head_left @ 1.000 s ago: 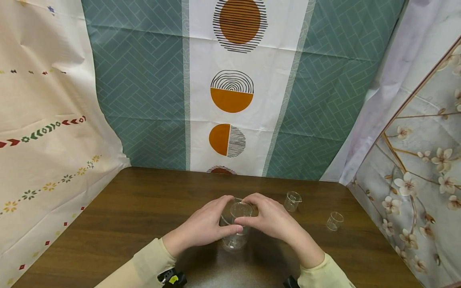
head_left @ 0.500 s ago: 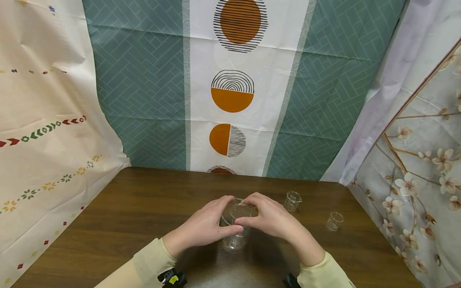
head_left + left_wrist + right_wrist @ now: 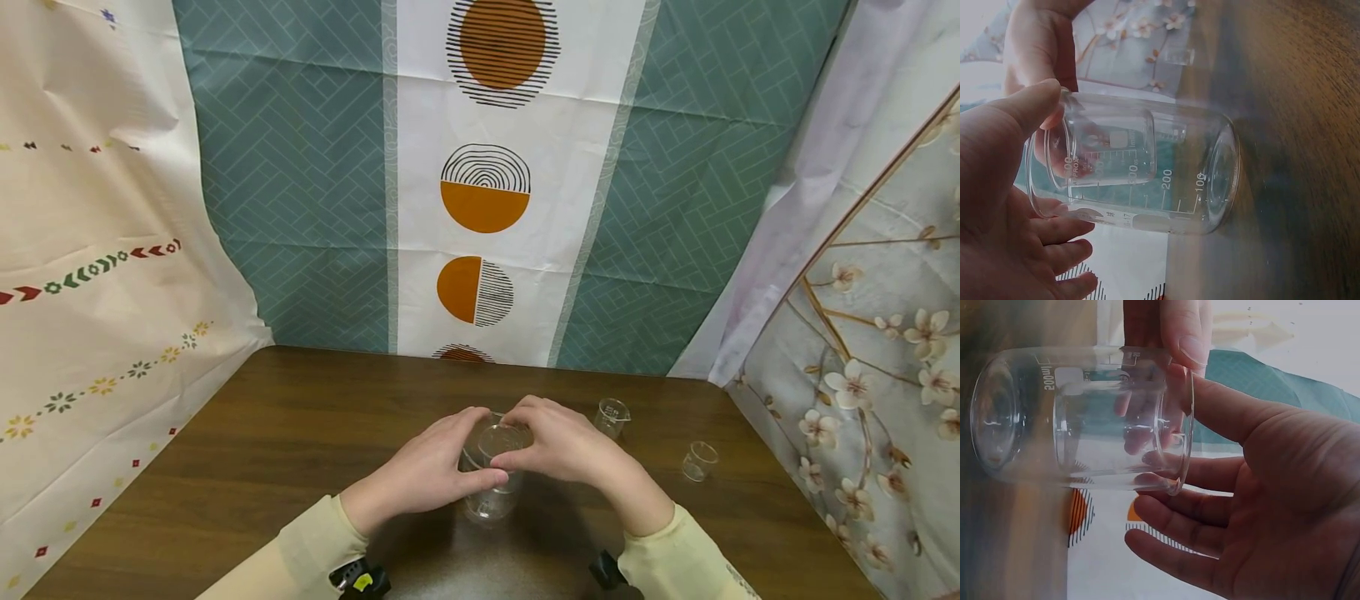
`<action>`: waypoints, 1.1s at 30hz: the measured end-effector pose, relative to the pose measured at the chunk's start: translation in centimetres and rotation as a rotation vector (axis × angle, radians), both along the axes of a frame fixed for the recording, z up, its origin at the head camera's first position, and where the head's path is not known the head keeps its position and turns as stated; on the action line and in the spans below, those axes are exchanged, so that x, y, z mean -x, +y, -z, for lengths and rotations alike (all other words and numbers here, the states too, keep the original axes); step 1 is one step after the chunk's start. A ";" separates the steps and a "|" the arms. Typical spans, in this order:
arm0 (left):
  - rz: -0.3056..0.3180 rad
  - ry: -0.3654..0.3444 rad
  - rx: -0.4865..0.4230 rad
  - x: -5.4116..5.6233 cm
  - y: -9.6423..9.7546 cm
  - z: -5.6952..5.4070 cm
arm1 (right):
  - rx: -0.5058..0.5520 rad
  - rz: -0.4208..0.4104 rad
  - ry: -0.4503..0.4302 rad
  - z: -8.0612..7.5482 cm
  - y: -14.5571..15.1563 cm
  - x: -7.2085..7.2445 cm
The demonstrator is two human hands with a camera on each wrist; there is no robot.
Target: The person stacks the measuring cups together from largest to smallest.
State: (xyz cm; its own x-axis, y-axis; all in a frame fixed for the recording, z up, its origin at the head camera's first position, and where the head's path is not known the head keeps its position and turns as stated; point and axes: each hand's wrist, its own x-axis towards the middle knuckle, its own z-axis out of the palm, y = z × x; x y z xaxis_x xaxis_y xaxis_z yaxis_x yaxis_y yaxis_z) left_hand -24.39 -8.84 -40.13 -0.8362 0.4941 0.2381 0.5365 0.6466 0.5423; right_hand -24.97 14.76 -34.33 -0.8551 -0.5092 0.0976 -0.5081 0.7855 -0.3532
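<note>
Right fingers (image 3: 520,411) slightly higher, wrist (image 3: 639,502) raised

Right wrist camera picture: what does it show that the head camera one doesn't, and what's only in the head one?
Only the right wrist view shows clear printing on the big beaker.

Only the head view shows the spouted beaker, another little beaker and the blossom cloth.

Both show the big beaker with a small beaker inside its upper part, the left hand, the right hand, the table and orange-patterned cloth.
</note>
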 end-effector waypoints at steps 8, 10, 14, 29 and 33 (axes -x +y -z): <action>0.020 0.001 -0.016 0.1 -0.1 0.1 | -0.070 -0.026 0.002 -0.4 -0.6 0.5; 0.021 -0.005 -0.015 0.1 -0.1 0.1 | -0.083 -0.028 -0.002 -0.5 -0.7 0.6; 0.019 -0.020 -0.010 0.1 -0.2 0.0 | -0.097 -0.039 -0.012 -0.7 -0.9 0.7; 0.013 -0.052 -0.003 -0.1 -0.3 -0.1 | -0.196 -0.065 -0.027 -1.4 -1.9 0.9; 0.008 -0.061 -0.002 -0.1 -0.3 -0.1 | -0.220 -0.069 -0.041 -1.3 -2.1 1.2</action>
State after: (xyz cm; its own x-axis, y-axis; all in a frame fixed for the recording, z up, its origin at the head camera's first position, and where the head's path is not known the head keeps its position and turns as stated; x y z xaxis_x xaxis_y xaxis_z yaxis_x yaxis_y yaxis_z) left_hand -24.25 -9.10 -39.98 -0.8452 0.5003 0.1879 0.5075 0.6411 0.5757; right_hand -26.14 12.69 -33.03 -0.8184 -0.5718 -0.0565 -0.5520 0.8098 -0.1986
